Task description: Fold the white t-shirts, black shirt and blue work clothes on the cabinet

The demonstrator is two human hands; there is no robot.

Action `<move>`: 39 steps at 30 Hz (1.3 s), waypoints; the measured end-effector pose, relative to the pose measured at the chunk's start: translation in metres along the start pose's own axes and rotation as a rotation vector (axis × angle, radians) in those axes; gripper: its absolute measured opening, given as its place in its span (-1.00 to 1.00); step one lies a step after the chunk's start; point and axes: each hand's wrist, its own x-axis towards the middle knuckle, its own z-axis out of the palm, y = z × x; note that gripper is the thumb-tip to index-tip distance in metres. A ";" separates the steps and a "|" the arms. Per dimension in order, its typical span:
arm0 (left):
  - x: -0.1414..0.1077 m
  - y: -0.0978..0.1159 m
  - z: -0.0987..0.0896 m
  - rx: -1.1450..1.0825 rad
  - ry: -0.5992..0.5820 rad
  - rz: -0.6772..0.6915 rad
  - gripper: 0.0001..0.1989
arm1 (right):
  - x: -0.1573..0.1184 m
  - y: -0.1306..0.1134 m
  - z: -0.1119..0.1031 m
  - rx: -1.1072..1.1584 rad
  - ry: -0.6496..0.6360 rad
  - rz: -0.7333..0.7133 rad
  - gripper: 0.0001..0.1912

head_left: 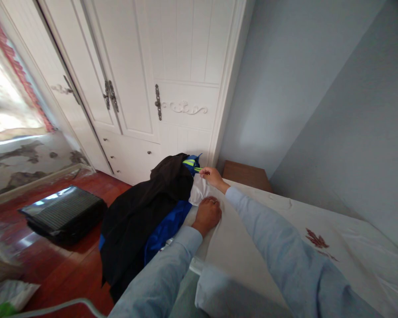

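1. Both bare hands show in the head view, at the edge of a white mattress point(268, 198), with light blue sleeves reaching over it.
2. The right hand point(212, 176), above the mattress's far corner, has its thumb and fingertips together, pinched on the end of a thin green strip point(197, 169).
3. The left hand point(208, 216) is nearer along the same mattress edge, palm down with fingers curled, a ring on 1 finger. It touches a crumpled white cloth point(199, 190); whether the fingers are clamped on it, I cannot tell.
4. That white cloth lies at the mattress's edge, just below the strip.
5. A black garment point(142, 198) hangs beside the mattress, over bright blue fabric point(169, 227). Near the mattress's far corner, blue shows again with a bright green stripe; whether the black and blue belong to 1 piece, I cannot tell.
6. Beyond the mattress's far corner rises a white wardrobe point(189, 53); just past the mattress's far edge, next to it, is a low brown wooden cabinet point(247, 174).
7. Well apart from the mattress, on its left, a black case point(64, 212) lies on the reddish floor point(56, 274).
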 end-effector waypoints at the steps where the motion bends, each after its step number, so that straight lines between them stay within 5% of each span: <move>1: 0.000 0.000 0.000 0.001 -0.001 -0.003 -0.74 | 0.000 0.001 0.005 -0.006 0.036 -0.004 -0.74; 8: 0.000 0.002 -0.002 0.021 -0.019 -0.036 -0.73 | -0.005 0.010 0.023 -0.138 0.172 -0.028 -0.63; 18: -0.001 0.006 -0.008 0.070 -0.027 -0.146 -0.73 | -0.045 0.066 -0.043 -0.504 0.021 0.159 -0.73; 23: -0.001 0.006 -0.009 0.093 -0.031 -0.124 -0.74 | -0.074 0.088 -0.054 -0.588 0.059 0.165 -0.72; 34: 0.001 0.001 -0.011 0.081 -0.063 -0.080 -0.71 | -0.088 0.093 -0.057 -0.669 0.214 0.233 -0.64; 39: 0.002 0.000 -0.016 0.122 -0.079 -0.074 -0.69 | -0.129 0.090 -0.078 -0.690 0.205 0.147 -0.63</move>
